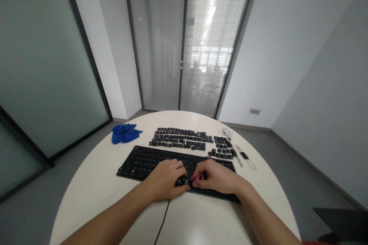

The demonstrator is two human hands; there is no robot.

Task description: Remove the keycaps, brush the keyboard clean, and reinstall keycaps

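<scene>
A black keyboard base [143, 160] lies slantwise on the white round table, its left part bare of keycaps. My left hand [166, 178] rests over its middle, fingers bent over the far side and thumb along the near edge. Between my two hands a few black keycaps [184, 181] show on the base. My right hand [214, 176] is closed in a pinch just right of them; what its fingertips hold, if anything, is too small to make out. Rows of loose black keycaps [179, 138] lie beyond the keyboard, with another group [224, 148] to the right.
A blue cloth [125, 133] is crumpled at the table's left. At the right lie a wire tool with a black handle [244, 155], a thin stick [238, 159] and white crumpled material [227, 133]. A black cable [163, 222] runs toward me over the table [94, 191].
</scene>
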